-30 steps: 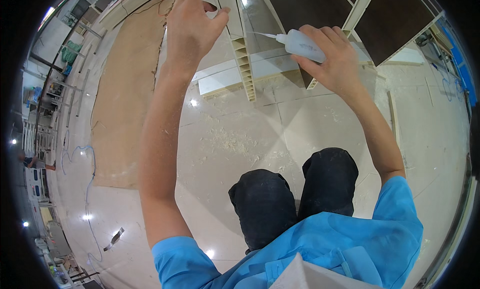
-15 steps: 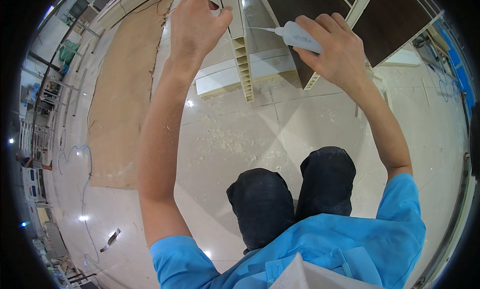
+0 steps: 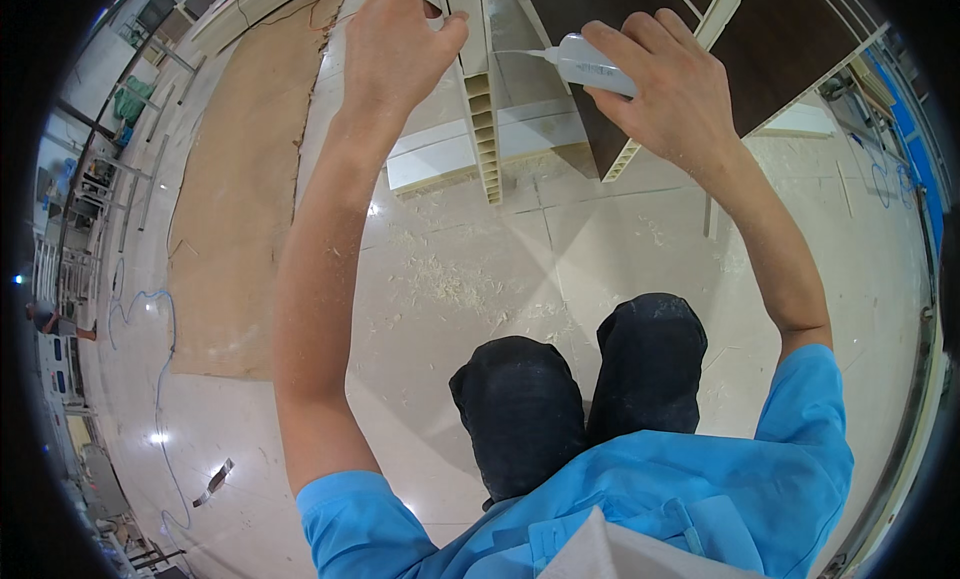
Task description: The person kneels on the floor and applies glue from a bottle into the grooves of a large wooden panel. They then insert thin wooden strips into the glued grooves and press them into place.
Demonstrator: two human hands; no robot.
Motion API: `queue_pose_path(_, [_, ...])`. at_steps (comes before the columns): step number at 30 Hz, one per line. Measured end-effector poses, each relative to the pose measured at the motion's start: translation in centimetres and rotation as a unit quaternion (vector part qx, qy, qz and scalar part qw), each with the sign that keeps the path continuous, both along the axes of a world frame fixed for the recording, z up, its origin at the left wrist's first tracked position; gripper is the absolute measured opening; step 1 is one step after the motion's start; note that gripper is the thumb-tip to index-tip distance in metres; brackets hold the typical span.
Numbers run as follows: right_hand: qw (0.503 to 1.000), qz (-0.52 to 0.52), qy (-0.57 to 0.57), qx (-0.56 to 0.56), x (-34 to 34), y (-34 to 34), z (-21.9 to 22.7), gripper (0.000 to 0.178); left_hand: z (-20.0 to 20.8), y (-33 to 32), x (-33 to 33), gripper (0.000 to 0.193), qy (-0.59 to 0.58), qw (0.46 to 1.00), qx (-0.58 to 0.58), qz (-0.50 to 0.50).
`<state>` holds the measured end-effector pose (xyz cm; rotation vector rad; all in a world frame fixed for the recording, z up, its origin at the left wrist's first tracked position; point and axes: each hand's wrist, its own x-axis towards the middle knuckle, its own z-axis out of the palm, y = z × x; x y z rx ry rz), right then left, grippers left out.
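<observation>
My right hand [image 3: 670, 89] is wrapped round a translucent squeeze bottle [image 3: 590, 64], tipped sideways. Its thin nozzle [image 3: 520, 53] points left, the tip at the side of a narrow pale panel [image 3: 462, 44]. That panel has a hollow, ribbed end [image 3: 484, 129] facing me. Beside its upper part is my left hand [image 3: 400, 44], thumb spread from the fingers and close to the panel's face. The fingertips run out at the top edge, and I see nothing held there. Behind the bottle stands a dark brown panel [image 3: 600, 129] with a pale ribbed edge.
Another dark panel [image 3: 780, 49] rises at the right. A white board [image 3: 432, 165] lies under the narrow panel. Wood shavings [image 3: 450, 284] litter the tiled floor. At left are a brown sheet [image 3: 235, 209], a blue hose [image 3: 160, 379] and a distant person [image 3: 50, 319].
The bottle and my right hand have shifted slightly up and left. My left hand keeps nearly the same place; the view has moved a little.
</observation>
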<state>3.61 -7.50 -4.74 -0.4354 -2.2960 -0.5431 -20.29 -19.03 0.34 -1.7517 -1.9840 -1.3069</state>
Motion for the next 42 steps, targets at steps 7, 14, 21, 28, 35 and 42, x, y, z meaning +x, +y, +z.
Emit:
queue_pose_path(7, [1.0,0.01,-0.015,0.013,0.0,-0.3,0.9,0.057,-0.4,-0.2,0.3,0.106,0.026,0.999,0.026,-0.005])
queue_pose_path(14, [1.0,0.008,-0.02,0.016,0.0,-0.5,1.7,0.056,-0.2,0.2,-0.3,0.106,0.009,1.0,-0.002,0.011])
queue_pose_path(21, [0.999,0.014,-0.022,0.043,-0.3,-1.2,3.3,0.056,-0.9,0.3,-0.3,0.108,0.045,0.997,0.067,-0.004])
queue_pose_path(28, [0.996,0.037,-0.026,0.082,-0.2,-2.5,5.9,0.044,-1.1,0.6,-1.0,0.109,0.066,0.994,0.081,-0.016])
queue_pose_path(35, [0.998,0.031,-0.02,0.058,-0.2,-2.7,6.9,0.035,-1.4,1.0,-1.1,0.109,0.051,0.997,0.061,0.004])
queue_pose_path(42, [0.997,0.036,-0.006,0.075,-0.3,-2.9,8.0,0.03,-1.6,1.0,-1.3,0.11,0.055,0.995,0.08,-0.018])
